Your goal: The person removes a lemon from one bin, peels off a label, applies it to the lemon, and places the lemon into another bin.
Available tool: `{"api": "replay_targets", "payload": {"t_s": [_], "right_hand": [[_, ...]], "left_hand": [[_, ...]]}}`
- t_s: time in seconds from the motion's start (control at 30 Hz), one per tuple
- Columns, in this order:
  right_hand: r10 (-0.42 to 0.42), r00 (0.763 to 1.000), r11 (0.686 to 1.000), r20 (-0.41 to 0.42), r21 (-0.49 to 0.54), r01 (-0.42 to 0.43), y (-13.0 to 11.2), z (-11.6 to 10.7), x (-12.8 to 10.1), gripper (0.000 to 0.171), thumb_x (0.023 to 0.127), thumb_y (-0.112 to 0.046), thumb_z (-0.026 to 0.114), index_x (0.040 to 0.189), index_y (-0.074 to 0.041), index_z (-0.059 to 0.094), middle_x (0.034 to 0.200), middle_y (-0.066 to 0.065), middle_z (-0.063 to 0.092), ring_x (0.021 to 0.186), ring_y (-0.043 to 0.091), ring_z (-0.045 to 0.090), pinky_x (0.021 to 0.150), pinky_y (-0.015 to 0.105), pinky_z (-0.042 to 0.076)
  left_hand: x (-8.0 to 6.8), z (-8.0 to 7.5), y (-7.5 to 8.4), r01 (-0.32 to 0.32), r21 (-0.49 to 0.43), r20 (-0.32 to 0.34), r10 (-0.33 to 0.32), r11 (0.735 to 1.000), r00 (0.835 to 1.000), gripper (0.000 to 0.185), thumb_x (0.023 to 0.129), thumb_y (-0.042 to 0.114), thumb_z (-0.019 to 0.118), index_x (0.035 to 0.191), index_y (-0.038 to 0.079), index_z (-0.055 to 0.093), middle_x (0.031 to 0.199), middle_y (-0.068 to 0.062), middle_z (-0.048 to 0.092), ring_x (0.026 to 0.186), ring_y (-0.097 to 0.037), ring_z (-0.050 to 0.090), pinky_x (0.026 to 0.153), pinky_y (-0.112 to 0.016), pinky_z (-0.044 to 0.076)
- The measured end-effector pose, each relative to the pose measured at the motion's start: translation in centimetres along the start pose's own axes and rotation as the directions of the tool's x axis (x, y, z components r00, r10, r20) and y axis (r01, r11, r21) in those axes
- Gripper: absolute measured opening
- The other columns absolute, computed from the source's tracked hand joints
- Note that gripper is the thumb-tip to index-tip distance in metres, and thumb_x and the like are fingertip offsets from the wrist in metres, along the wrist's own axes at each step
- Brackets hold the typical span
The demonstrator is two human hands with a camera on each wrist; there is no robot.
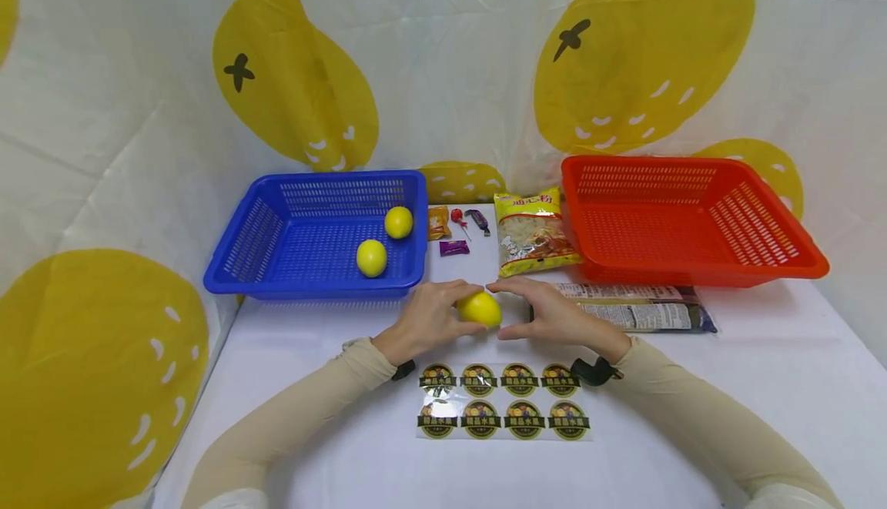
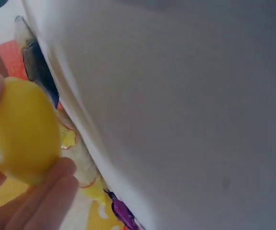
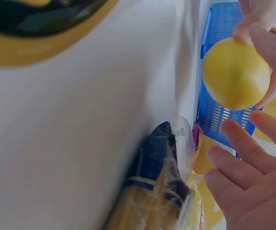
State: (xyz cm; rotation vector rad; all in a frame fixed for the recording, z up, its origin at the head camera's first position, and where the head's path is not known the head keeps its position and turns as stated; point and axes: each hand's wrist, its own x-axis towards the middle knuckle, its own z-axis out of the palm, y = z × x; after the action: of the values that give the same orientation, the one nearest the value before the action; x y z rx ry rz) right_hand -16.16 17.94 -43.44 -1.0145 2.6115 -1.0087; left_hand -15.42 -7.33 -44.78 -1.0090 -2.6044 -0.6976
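Head view, table: white cloth (image 1: 762,386), seen from above and in front.
Left hand (image 1: 426,316): fingers curled round a yellow lemon (image 1: 480,309), gripping it just above the cloth, at the table's middle.
Right hand (image 1: 554,313): fingers straight and relaxed, spread just beside the lemon on its other side; contact with the fruit cannot be told.
Left wrist view: lemon (image 2: 20,129) pinched between fingertips (image 2: 51,191) above and below.
Right wrist view: lemon (image 3: 236,73) apart from the right hand's loose fingers (image 3: 245,158).
Sticker sheet (image 1: 503,401): two rows of four round labels, flat on the cloth, near the wrists, just below the hands.
Blue basket (image 1: 277,282): rear left, holding two more lemons (image 1: 371,257), apart from each other.
Red basket (image 1: 804,262): rear right.
Between the baskets: yellow snack bag (image 1: 533,232) and a few small wrapped sweets (image 1: 453,247).
Dark long packet (image 1: 644,307): lying flat in front of the red basket, just right of the right hand.
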Motion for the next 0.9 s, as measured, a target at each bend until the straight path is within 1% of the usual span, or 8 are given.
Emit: {"api": "replay_targets", "payload": {"t_s": [0.13, 0.23, 0.33, 0.47, 0.63, 0.73, 0.9], "right_hand": [[0.003, 1.0, 0.999, 0.003, -0.038, -0.003, 0.2, 0.3, 0.1, 0.07, 0.081, -0.03, 0.088, 0.142, -0.014, 0.059, 0.147, 0.01, 0.06, 0.137, 0.035, 0.055, 0.114, 0.059, 0.043], [0.007, 1.0, 0.998, 0.009, -0.055, -0.007, 0.4, 0.5, 0.2, 0.069, 0.081, -0.032, 0.087, 0.142, -0.015, 0.059, 0.146, 0.01, 0.061, 0.137, 0.035, 0.055, 0.115, 0.059, 0.042], [0.018, 1.0, 0.998, 0.02, -0.057, -0.017, 0.7, 0.7, 0.4, 0.069, 0.082, -0.034, 0.086, 0.143, -0.016, 0.059, 0.147, 0.009, 0.06, 0.139, 0.035, 0.054, 0.116, 0.06, 0.04], [0.016, 1.0, 0.999, 0.019, -0.052, -0.015, 1.1, 1.0, 0.5, 0.067, 0.085, -0.035, 0.084, 0.144, -0.015, 0.058, 0.148, 0.01, 0.06, 0.139, 0.035, 0.053, 0.117, 0.059, 0.039], [-0.007, 1.0, 0.999, -0.015, -0.053, 0.006, 1.3, 1.2, 0.6, 0.062, 0.087, -0.03, 0.082, 0.142, -0.011, 0.06, 0.144, 0.012, 0.063, 0.134, 0.034, 0.058, 0.114, 0.056, 0.044], [-0.012, 0.999, 0.998, -0.034, -0.065, 0.01, 1.2, 1.2, 0.7, 0.058, 0.088, -0.029, 0.081, 0.14, -0.011, 0.061, 0.141, 0.012, 0.065, 0.131, 0.034, 0.061, 0.113, 0.056, 0.046], [-0.014, 0.999, 0.997, -0.05, -0.071, 0.011, 1.1, 1.1, 0.9, 0.051, 0.09, -0.024, 0.079, 0.136, -0.008, 0.065, 0.136, 0.012, 0.068, 0.128, 0.034, 0.063, 0.112, 0.056, 0.047]], "left_hand": [[0.4, 0.2, -0.1, 0.05, -0.009, 0.053, -0.049, 0.999, 0.997, 0.06, 0.078, 0.049, 0.087, 0.127, 0.018, 0.073, 0.105, 0.004, 0.079, 0.084, -0.009, 0.071, 0.074, -0.023, 0.055], [0.7, 0.4, -0.2, 0.086, -0.028, 0.105, -0.083, 0.996, 0.991, 0.059, 0.079, 0.048, 0.086, 0.128, 0.019, 0.072, 0.107, 0.004, 0.079, 0.085, -0.008, 0.07, 0.075, -0.022, 0.054], [0.8, 0.5, -0.4, 0.112, -0.051, 0.137, -0.105, 0.992, 0.985, 0.06, 0.079, 0.047, 0.087, 0.129, 0.018, 0.072, 0.111, 0.002, 0.079, 0.09, -0.009, 0.072, 0.078, -0.023, 0.055], [1.1, 0.5, -0.6, 0.143, -0.077, 0.155, -0.129, 0.987, 0.979, 0.061, 0.078, 0.046, 0.088, 0.129, 0.016, 0.072, 0.117, 0.0, 0.078, 0.099, -0.012, 0.073, 0.084, -0.026, 0.057], [1.4, 0.4, -0.6, 0.168, -0.087, 0.181, -0.15, 0.982, 0.972, 0.062, 0.078, 0.046, 0.087, 0.13, 0.015, 0.071, 0.121, -0.002, 0.077, 0.103, -0.014, 0.073, 0.087, -0.028, 0.058], [1.4, 0.3, -0.6, 0.176, -0.077, 0.187, -0.159, 0.981, 0.97, 0.062, 0.079, 0.046, 0.086, 0.13, 0.015, 0.071, 0.12, -0.002, 0.077, 0.101, -0.014, 0.074, 0.085, -0.028, 0.058], [1.5, 0.4, -0.5, 0.176, -0.061, 0.18, -0.162, 0.983, 0.97, 0.063, 0.08, 0.049, 0.084, 0.13, 0.013, 0.071, 0.117, -0.002, 0.078, 0.091, -0.012, 0.073, 0.077, -0.026, 0.055]]}}
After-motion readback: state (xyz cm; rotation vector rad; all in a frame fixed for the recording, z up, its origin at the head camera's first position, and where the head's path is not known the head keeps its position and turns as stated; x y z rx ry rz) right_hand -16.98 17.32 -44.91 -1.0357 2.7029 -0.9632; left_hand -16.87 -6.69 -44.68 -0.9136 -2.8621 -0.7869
